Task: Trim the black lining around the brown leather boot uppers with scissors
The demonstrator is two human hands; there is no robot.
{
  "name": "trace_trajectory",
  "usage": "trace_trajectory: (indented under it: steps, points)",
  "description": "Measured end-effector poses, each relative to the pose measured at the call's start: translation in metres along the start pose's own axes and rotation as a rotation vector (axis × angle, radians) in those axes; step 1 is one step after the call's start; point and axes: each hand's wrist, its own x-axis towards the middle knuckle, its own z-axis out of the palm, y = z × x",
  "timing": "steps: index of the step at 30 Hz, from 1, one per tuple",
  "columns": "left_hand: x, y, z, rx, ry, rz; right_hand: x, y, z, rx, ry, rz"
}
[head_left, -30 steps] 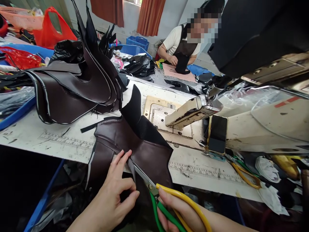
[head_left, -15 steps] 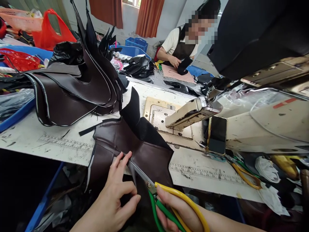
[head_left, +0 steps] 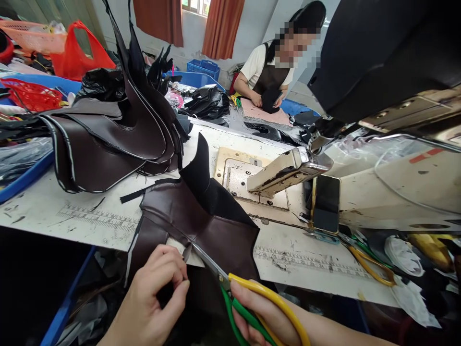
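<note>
Smooth brown leather (head_left: 226, 245), yellow-and-green-handled scissors (head_left: 266, 293)

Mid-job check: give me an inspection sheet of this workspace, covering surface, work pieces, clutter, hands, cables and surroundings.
Surface: white tabletop, ruler markings, dark scuffs.
Job's things: dark brown leather-like piece with black sections, overhanging the front edge; yellow-and-green-handled metal scissors, blades at the piece.
Clutter: stack of white-edged brown pieces at left; black-screened phone and orange-and-green-handled scissors at right.
Hands: right hand holds the yellow-and-green-handled metal scissors; left hand curled near the blades, any grip unclear.
Cables: thin pale cord-like curve against the machine; type unclear.
Surroundings: off-white sewing machine beside the work; person across, handling black material.
</note>
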Motion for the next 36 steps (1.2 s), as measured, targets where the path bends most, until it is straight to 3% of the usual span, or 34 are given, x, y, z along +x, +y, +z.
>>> trace_trajectory:
  steps: [3,6,8,12,26,31,36]
  points:
    - [0.006,-0.005,0.009,0.308,0.183,0.008,0.003,0.002,0.001,-0.025,-0.012,0.01]
    - [0.011,-0.014,0.016,0.491,0.17,0.015,0.003,0.001,0.0,-0.038,-0.009,0.033]
    - [0.014,-0.018,0.017,0.495,0.135,-0.011,0.001,0.0,-0.002,-0.057,-0.031,0.048]
    - [0.015,-0.019,0.015,0.415,0.192,-0.035,-0.007,-0.002,-0.005,-0.107,-0.072,0.082]
    - [0.013,-0.017,0.017,0.407,0.193,0.009,-0.004,-0.008,0.007,-0.217,-0.013,0.038]
    - [0.012,-0.017,0.017,0.409,0.203,0.004,-0.01,-0.012,0.013,-0.24,0.064,-0.003]
    - [0.012,-0.016,0.018,0.415,0.205,0.0,-0.009,-0.014,0.013,-0.273,0.029,-0.012]
